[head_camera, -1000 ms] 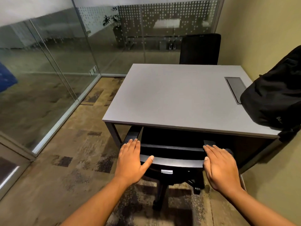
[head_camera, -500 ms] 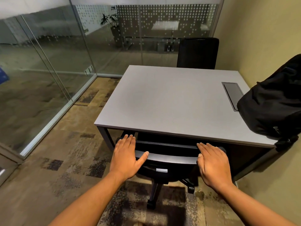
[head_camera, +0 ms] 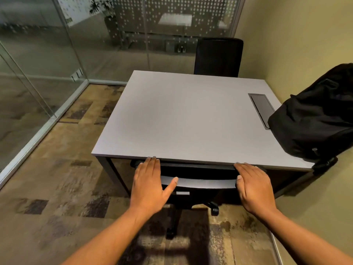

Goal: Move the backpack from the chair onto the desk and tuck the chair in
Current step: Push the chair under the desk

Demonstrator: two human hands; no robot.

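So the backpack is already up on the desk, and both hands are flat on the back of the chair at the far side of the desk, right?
Not quite. The head view shows the left hand and right hand on the near chair, not the far chair. The backpack is on the desk.

Dim, warm overhead light. The glass wall [head_camera: 38, 54] shows blurred reflections. Wide-angle bending curves the edges; a shadow darkens the carpet [head_camera: 57, 188].

The surface [head_camera: 181, 119] hides the seat of the near chair [head_camera: 198, 181], leaving only its backrest top, a caster and part of the base showing. The backpack [head_camera: 315, 119] is cut off by the right edge and covers the surface's near right corner. The far chair [head_camera: 218, 56] shows only its backrest. Beyond the glass, the plant [head_camera: 103, 10] is blurred, possibly potted.
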